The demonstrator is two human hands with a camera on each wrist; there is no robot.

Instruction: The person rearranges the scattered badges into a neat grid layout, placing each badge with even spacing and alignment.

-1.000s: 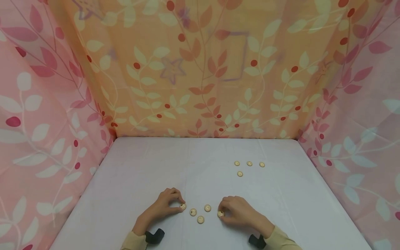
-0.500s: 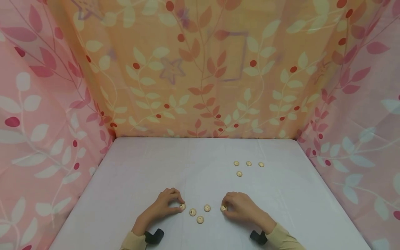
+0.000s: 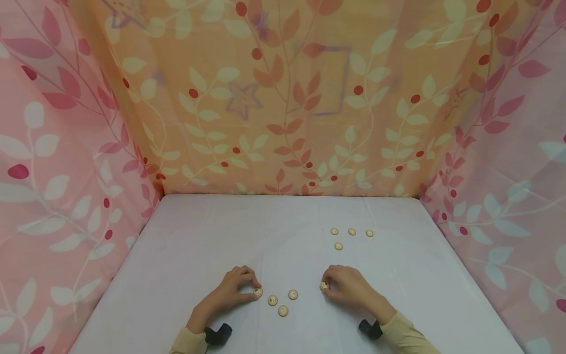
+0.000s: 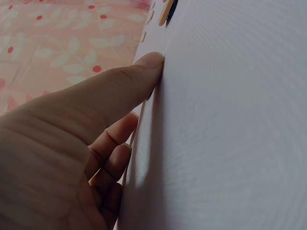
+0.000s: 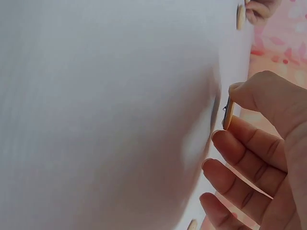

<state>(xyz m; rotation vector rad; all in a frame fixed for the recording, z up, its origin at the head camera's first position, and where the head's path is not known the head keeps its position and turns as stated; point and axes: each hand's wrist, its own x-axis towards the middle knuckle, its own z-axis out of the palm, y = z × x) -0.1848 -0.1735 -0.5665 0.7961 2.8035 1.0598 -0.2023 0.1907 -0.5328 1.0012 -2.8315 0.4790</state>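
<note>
In the head view my left hand [image 3: 233,290] rests low at the left, thumb and forefinger pinching a small round wooden disc [image 3: 258,292] with dark marks. The left wrist view shows that thumb [image 4: 129,79] down against the white tabletop, the disc hidden behind it. My right hand [image 3: 351,286] pinches another wooden disc [image 3: 325,285] on edge between thumb and forefinger. In the right wrist view this disc [image 5: 228,115] is pale on one face and dark on the other, held just off the table above its shadow. Three similar discs [image 3: 293,294] lie between my hands.
Several more wooden discs [image 3: 352,231] lie farther back at the right, most in a row. The white table [image 3: 221,226] is walled by a floral curtain [image 3: 283,98] at the back and both sides. Black straps [image 3: 218,335] sit at both wrists.
My right hand has moved away from me and to the right, carrying its wooden disc. The left hand and the discs on the table stay where they were.
</note>
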